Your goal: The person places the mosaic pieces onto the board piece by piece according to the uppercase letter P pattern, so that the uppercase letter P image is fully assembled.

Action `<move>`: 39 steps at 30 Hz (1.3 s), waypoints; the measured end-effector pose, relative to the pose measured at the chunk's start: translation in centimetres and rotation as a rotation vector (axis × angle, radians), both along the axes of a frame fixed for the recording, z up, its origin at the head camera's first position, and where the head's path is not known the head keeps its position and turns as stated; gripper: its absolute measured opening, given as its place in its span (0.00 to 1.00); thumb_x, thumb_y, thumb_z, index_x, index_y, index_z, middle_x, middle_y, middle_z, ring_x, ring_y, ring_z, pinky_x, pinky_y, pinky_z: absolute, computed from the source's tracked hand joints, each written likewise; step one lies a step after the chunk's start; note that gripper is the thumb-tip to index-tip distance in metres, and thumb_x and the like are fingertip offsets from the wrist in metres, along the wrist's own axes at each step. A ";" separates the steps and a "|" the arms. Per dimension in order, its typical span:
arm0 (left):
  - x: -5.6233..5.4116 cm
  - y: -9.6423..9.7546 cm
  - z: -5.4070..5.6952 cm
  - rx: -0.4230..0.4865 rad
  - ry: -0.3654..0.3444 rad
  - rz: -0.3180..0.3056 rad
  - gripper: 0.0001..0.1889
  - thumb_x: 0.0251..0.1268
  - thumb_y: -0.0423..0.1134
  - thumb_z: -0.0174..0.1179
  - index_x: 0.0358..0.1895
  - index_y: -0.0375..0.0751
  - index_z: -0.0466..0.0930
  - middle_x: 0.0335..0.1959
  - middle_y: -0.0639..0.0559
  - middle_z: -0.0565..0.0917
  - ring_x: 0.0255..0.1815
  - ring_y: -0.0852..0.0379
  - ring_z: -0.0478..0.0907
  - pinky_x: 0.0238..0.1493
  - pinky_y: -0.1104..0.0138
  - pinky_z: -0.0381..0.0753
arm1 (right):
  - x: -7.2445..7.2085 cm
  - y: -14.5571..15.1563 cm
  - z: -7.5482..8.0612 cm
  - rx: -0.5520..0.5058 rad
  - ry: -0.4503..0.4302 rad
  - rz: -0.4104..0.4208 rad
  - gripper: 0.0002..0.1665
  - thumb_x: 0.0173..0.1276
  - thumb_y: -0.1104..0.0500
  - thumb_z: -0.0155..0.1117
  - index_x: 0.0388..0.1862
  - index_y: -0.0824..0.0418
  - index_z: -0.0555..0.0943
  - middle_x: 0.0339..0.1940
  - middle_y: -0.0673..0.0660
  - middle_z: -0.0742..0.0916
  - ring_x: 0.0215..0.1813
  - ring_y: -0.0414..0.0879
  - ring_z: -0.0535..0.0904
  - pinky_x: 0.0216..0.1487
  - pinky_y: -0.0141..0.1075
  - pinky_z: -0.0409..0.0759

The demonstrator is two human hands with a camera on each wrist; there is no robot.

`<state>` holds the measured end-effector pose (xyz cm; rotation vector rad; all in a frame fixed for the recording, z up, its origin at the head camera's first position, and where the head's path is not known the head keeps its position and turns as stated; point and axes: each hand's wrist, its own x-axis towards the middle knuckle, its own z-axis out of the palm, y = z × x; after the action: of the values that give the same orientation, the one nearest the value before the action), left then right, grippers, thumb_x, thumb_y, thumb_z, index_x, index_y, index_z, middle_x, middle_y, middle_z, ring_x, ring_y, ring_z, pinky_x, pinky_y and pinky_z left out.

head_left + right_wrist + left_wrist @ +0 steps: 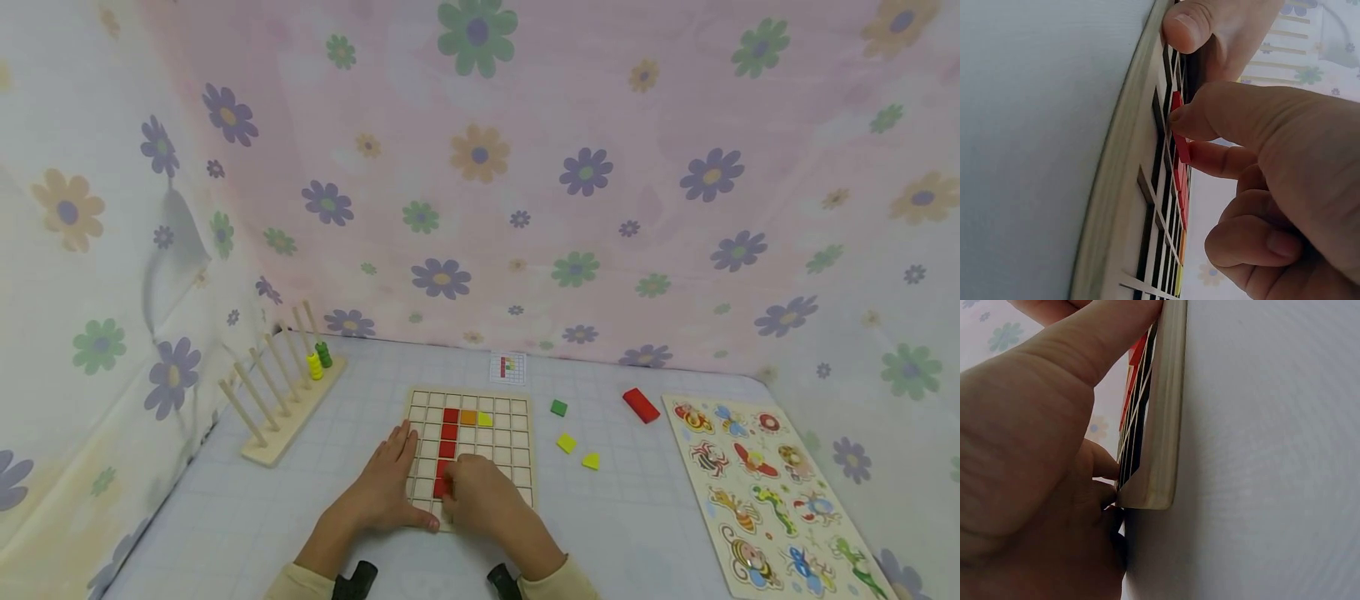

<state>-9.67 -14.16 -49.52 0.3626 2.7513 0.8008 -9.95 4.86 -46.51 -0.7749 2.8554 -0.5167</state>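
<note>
White table surface [622, 525]: Grip and Axis Check

Right hand [483, 496]: gripping. Thumb and index finger pinch a red piece [1182, 149]; the other fingers are curled in.

Red piece: at the grid board [521, 458], left of the right hand's knuckles in the head view, at the near end of the column of red tiles [447, 432]. Its long axis appears to run with that column; this alignment is judged the controlling relation for any adjustment. Full seating in the grid cannot be confirmed.

Left hand [378, 492]: not gripping. Fingers extend along the board's left side; thumb rests at the near edge. It lies left of the red piece; the right hand is nearer.

Column far end: orange tile [468, 417], then yellow tile [485, 419], both to the right.

Outside the board: loose green tile [558, 407] to the right; pattern card [507, 367] beyond the far edge; peg rack [292, 421] well apart, left.
</note>
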 end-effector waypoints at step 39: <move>-0.1 0.0 -0.1 0.017 -0.020 0.002 0.76 0.32 0.68 0.81 0.82 0.31 0.47 0.85 0.35 0.44 0.86 0.36 0.40 0.83 0.41 0.47 | -0.6 0.4 -0.5 -0.104 -0.064 -0.010 0.10 0.63 0.52 0.76 0.40 0.56 0.92 0.32 0.45 0.90 0.34 0.34 0.79 0.37 0.30 0.82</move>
<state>-9.74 -14.20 -49.59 0.3541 2.7286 0.8238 -10.58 5.26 -46.98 -0.7456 2.7936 -0.6842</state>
